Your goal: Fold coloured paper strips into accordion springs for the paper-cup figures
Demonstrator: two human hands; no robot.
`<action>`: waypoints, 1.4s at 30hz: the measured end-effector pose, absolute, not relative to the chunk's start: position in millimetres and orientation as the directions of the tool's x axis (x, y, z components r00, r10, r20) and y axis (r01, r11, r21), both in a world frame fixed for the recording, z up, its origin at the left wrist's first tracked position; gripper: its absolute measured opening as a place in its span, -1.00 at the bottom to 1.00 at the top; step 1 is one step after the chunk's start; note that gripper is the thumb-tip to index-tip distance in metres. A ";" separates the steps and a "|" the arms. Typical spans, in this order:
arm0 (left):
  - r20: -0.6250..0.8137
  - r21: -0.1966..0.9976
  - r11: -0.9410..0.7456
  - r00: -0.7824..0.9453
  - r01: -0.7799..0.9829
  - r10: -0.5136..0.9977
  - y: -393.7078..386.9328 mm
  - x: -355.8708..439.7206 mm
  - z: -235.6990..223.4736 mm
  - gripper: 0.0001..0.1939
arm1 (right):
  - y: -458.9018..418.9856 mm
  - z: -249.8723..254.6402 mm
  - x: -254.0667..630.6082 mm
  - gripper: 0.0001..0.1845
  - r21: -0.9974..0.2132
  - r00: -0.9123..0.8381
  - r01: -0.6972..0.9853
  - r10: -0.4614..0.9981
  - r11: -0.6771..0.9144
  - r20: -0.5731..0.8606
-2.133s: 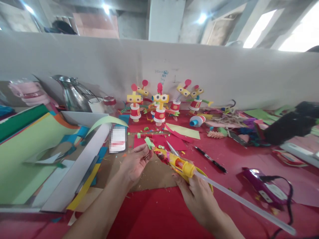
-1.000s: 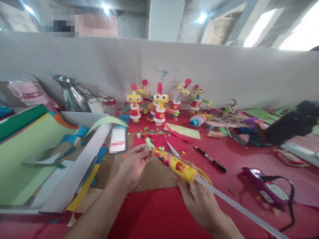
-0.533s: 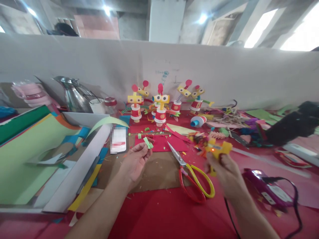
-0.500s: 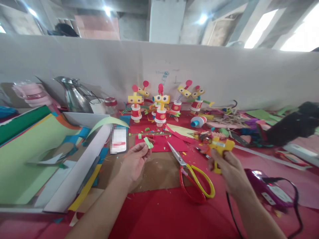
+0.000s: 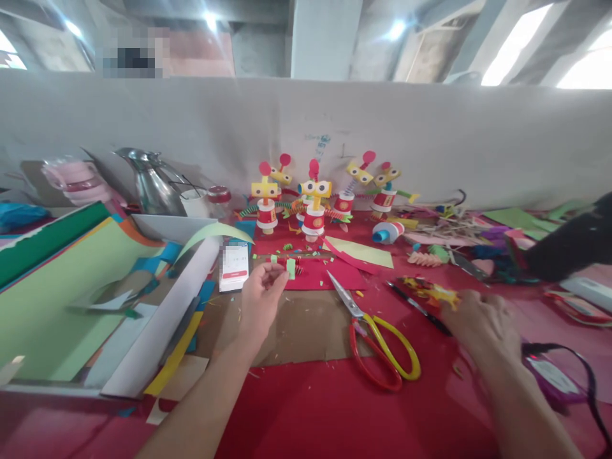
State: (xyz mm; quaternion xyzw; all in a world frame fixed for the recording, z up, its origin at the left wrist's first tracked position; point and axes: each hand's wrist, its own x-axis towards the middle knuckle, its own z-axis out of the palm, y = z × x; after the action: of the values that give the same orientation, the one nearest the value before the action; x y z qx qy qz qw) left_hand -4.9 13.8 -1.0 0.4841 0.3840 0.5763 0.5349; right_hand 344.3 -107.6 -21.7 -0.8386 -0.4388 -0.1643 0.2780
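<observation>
A small light-green paper piece (image 5: 291, 268) is pinched between the thumb and fingers of my left hand (image 5: 265, 296), above a red paper sheet (image 5: 335, 275). Right behind it lies a red folded paper spring (image 5: 299, 266), partly covered. My right hand (image 5: 485, 328) is low at the table's right side, its fingers around the rear of a yellow glue gun (image 5: 442, 295); motion smears the grip. The gun's nozzle end points left, beside a black pen (image 5: 415, 306). Between my hands lie scissors (image 5: 354, 308) with one red and one yellow handle.
Several cup-bodied paper robot figures (image 5: 314, 217) stand at the back, with one lying figure (image 5: 388, 232). Left are a white box (image 5: 157, 331) of coloured paper and a phone (image 5: 234, 271). A purple corded device (image 5: 557, 376) sits far right. Paper scraps (image 5: 430, 223) pile behind.
My right hand has moved right and lower with the glue gun, down to the table. My left hand still holds the green paper, now turned more upright.
</observation>
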 end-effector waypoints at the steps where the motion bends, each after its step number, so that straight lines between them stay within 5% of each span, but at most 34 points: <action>1: 0.173 0.963 -0.160 0.044 -0.217 0.984 14.3 -5.6 -2.1 -0.81 | -104.8 -15.8 329.2 -0.78 -0.223 0.544 0.828 0.639 -0.515 0.544; 3: 0.200 0.964 -0.187 0.050 -0.188 0.979 16.0 -6.6 -5.6 -0.81 | -95.3 -3.2 290.9 -0.70 -0.210 0.439 0.894 0.681 -0.395 0.586; 6: 0.166 0.971 -0.155 0.051 -0.181 0.985 19.6 -6.8 -12.3 -0.81 | -75.4 13.6 229.1 -0.75 -0.402 0.206 0.914 0.800 0.048 0.563; 8: 0.134 0.975 -0.121 0.061 -0.184 0.989 21.5 -6.3 -15.3 -0.82 | -62.2 20.1 197.1 -0.77 -0.473 0.116 0.866 0.854 0.163 0.507; 18: 0.039 0.998 -0.054 0.344 0.036 0.938 9.8 -3.0 -11.3 -0.94 | -39.0 -6.1 165.1 -0.70 -0.657 0.061 0.724 0.929 0.210 0.364; 22: 0.111 0.971 -0.190 0.427 0.146 0.897 7.9 -0.5 -17.5 -0.95 | -39.3 -13.1 171.7 -0.78 -0.646 -0.027 0.717 0.937 0.261 0.348; 25: 0.270 0.780 -0.484 0.485 0.397 0.832 6.9 0.0 -22.1 -0.90 | -35.8 -15.1 178.3 -0.80 -0.583 -0.071 0.756 0.923 0.297 0.378; 28: 0.377 0.382 -0.714 0.607 0.587 0.700 7.1 -1.3 -26.4 -0.84 | -33.2 -16.6 184.6 -0.72 -0.505 -0.110 0.797 0.901 0.332 0.419; 32: 0.475 0.005 -0.804 0.706 0.595 0.525 10.5 -2.8 -28.1 -0.84 | -32.7 -19.3 191.0 -0.70 -0.444 -0.115 0.835 0.892 0.325 0.436; 37: 0.432 -0.144 -0.858 0.811 0.493 0.394 9.0 1.3 -22.1 -0.89 | -31.7 -22.2 195.6 -0.76 -0.459 -0.049 0.850 0.906 0.259 0.421; 42: 0.307 -0.138 -0.864 0.851 0.484 0.427 1.4 4.3 -20.7 -0.87 | -30.9 -21.8 198.9 -0.78 -0.483 0.004 0.840 0.886 0.249 0.464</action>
State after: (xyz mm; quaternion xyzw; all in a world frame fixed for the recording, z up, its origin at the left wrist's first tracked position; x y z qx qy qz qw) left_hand 4.3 1.4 -20.7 0.9561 0.2380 0.1343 -0.1054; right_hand 198.9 -30.9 -21.8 -0.6119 -0.7048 0.0322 0.3574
